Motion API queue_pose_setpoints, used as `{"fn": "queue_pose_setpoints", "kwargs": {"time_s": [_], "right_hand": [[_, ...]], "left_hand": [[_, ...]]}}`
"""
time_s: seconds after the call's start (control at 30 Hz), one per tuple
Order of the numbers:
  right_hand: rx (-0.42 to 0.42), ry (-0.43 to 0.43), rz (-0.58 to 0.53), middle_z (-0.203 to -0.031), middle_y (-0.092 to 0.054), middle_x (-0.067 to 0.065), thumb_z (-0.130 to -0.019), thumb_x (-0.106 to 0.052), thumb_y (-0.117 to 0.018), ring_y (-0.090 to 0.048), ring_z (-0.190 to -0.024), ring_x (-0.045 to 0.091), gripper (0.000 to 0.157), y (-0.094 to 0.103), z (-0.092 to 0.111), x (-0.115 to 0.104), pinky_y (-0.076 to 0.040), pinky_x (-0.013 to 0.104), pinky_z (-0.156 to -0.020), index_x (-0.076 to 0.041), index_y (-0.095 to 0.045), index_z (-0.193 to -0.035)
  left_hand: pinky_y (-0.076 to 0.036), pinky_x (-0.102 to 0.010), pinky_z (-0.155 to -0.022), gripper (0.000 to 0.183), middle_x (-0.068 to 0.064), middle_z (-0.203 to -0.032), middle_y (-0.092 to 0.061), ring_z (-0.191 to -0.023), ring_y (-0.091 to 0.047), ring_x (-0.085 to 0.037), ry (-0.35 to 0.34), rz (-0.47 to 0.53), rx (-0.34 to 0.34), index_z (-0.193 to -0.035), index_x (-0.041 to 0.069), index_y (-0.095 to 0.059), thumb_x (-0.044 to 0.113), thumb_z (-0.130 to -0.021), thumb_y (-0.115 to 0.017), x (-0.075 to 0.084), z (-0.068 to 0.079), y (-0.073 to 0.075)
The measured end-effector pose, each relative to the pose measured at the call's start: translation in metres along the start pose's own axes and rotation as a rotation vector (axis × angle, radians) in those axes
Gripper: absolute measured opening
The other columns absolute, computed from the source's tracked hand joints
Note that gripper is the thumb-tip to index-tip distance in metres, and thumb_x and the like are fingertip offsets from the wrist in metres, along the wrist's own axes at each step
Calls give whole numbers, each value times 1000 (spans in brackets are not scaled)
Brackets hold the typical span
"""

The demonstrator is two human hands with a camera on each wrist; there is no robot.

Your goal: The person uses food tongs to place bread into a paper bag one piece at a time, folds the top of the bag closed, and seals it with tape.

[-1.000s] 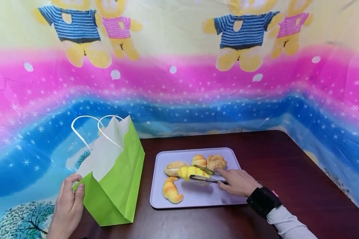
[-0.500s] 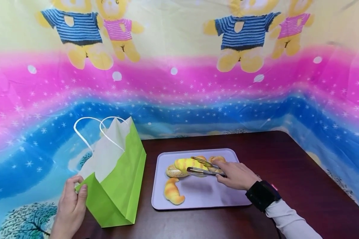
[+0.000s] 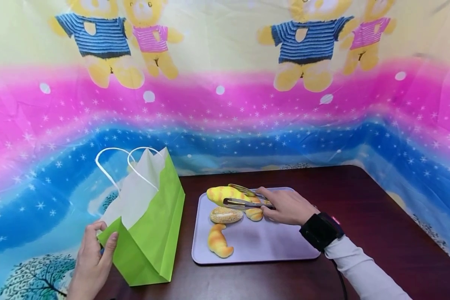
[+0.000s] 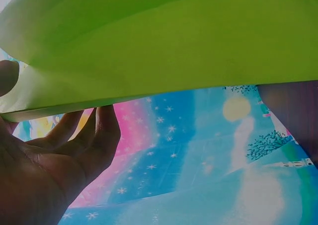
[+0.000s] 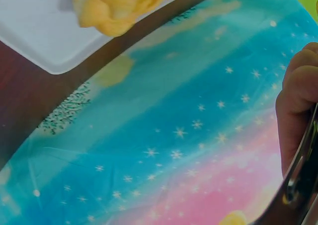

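My right hand [image 3: 290, 205] grips metal tongs [image 3: 243, 203], whose tips hold a yellow striped bread roll [image 3: 223, 195] above the tray. Below it on the lilac tray [image 3: 281, 246] lie a seeded oval roll [image 3: 226, 215] and a curved croissant [image 3: 219, 241]. Another roll [image 3: 254, 214] is partly hidden by the tongs. In the right wrist view a lumpy bun [image 5: 117, 9] sits by the tray's edge. My left hand [image 3: 93, 260] pinches the near top edge of a green paper bag [image 3: 146, 246] with thumb and fingers. The bag stands upright and its mouth gapes.
White rope handles [image 3: 112, 162] stand up from the bag, left of the tray. A dark wooden table [image 3: 341, 200] extends right of and behind the tray. A printed cloth [image 3: 225, 121] hangs behind the table. A black band [image 3: 321, 230] circles the right wrist.
The right hand has lifted the yellow roll off the other rolls with the tongs and carried it up and left. The left hand keeps its hold on the bag.
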State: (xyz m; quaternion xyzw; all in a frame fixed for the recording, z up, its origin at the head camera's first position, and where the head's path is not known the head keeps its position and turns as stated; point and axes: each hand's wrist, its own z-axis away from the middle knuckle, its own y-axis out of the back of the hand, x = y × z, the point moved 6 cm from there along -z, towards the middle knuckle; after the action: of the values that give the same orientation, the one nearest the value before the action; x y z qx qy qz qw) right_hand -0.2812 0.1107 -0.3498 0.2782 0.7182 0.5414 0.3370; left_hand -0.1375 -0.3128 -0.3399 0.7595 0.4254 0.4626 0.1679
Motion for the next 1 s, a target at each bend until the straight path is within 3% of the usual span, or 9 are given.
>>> {"fn": "queue_pose_setpoints", "kwargs": {"time_s": [0.07, 0.33, 0.47, 0.67, 0.83, 1.0], "right_hand": [[4, 15, 4, -62, -46, -10, -95, -33, -59, -35, -52, 7, 45, 3, -4, -3, -30, 27, -52, -19, -52, -136], [31, 71, 7, -72, -53, -12, -95, -33, -57, -31, -49, 7, 44, 18, -20, -22, -24, 26, -47, -20, -52, -137], [33, 118, 5, -68, -48, -12, -95, -33, -55, -28, -46, 6, 46, 27, -32, -37, -21, 26, -45, -20, -50, -139], [51, 207, -1, -67, -48, -12, -96, -32, -55, -30, -45, 8, 46, 41, -51, -64, -20, 27, -44, -17, -50, -140], [68, 249, 13, -67, -48, -10, -97, -31, -54, -35, -47, 8, 45, 53, -63, -83, -24, 26, -44, -18, -50, -139], [81, 282, 33, -65, -46, -9, -97, -31, -53, -34, -47, 9, 45, 62, -73, -99, -23, 27, -45, -18, -50, -140]], "left_hand": [[-33, -68, -80, 22, -39, -133, -33, -117, -37, -60, 7, -11, -1, -115, -5, -31, 11, -107, -43, 0, 1, 0], [-33, -68, -81, 19, -38, -130, -35, -114, -38, -59, -31, 12, 18, -115, -7, -32, 8, -107, -40, 2, 1, -1], [-33, -58, -72, 17, -36, -128, -37, -95, -44, -46, -38, -25, 26, -114, -6, -32, 6, -106, -42, 2, 2, -1], [-34, -52, -67, 19, -36, -131, -37, -70, -35, -26, -35, -70, 28, -114, -4, -34, 4, -104, -47, 3, 2, -1], [-34, -51, -65, 20, -38, -131, -38, -66, -31, -21, -56, -80, 40, -114, -4, -34, 3, -103, -48, 4, 2, 0], [-33, -43, -61, 20, -38, -131, -38, -63, -29, -17, -54, -91, 41, -113, -3, -33, 5, -103, -49, 4, 1, 0]]}}
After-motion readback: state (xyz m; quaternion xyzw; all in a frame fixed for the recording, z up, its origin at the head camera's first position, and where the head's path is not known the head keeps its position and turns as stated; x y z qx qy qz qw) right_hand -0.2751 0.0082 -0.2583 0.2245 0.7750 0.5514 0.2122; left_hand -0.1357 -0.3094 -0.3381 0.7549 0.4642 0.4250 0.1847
